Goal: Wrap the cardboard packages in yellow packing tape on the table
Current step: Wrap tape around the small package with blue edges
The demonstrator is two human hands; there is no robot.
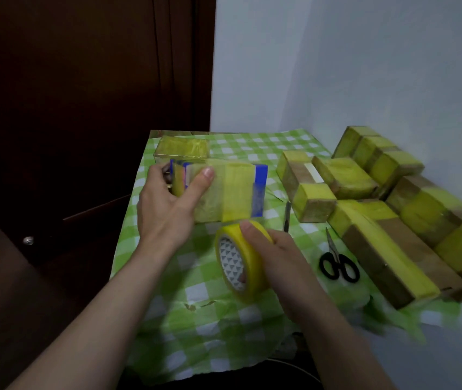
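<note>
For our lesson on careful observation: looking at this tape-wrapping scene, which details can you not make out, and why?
Head view:
- Left end of the held package: covered by the left hand.
- Tape roll: its far side is behind the right hand; the core print is too small to read.
- Wrapped packages at right: motion-blurred near the frame edge.
- Thin tool beside the scissors: too small to identify.

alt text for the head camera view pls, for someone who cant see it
A person's left hand steadies a partly taped package on a green checked tablecloth while the right hand holds a roll of yellow tape against it. Black scissors and several already taped packages lie to the right.
</note>
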